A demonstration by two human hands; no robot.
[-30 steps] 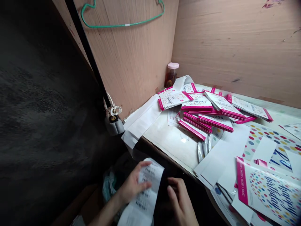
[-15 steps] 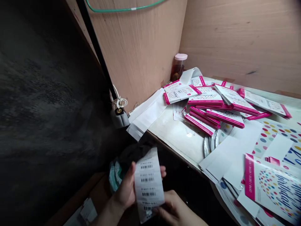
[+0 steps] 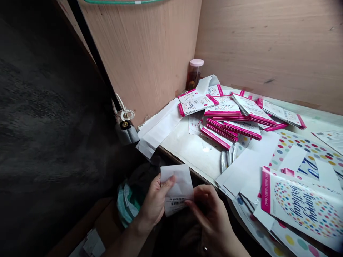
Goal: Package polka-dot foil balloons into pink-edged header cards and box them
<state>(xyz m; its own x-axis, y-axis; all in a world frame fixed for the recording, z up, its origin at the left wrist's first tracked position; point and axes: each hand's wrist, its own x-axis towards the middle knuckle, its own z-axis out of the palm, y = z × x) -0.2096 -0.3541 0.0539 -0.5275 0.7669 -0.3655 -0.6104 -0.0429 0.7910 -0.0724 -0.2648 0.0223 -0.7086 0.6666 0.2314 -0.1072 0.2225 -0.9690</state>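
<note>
Below the table's front edge, both hands hold a white strip of barcode labels (image 3: 182, 184). It now looks short, with a blank part on top and one printed barcode low down. My left hand (image 3: 152, 201) grips its left side, thumb pressed on the face and fingers behind. At the right edge, my right hand (image 3: 210, 210) pinches the strip between thumb and curled fingers. On the table nearby lies a large pink-edged "Happy birthday" packet (image 3: 292, 207), with white paper sheets (image 3: 249, 164) beside it.
Small pink-and-white packets (image 3: 222, 107) lie heaped on the white table (image 3: 187, 150). A pink-lidded jar (image 3: 195, 73) stands in the back corner. White strips (image 3: 160, 125) hang over the left table edge. A teal bag (image 3: 125, 203) and a cardboard box (image 3: 104, 217) sit below.
The label strip, earlier stretched long with several barcodes showing, now appears shortened with one barcode visible. My left thumb has come over its face, and my right hand has moved up its right edge.
</note>
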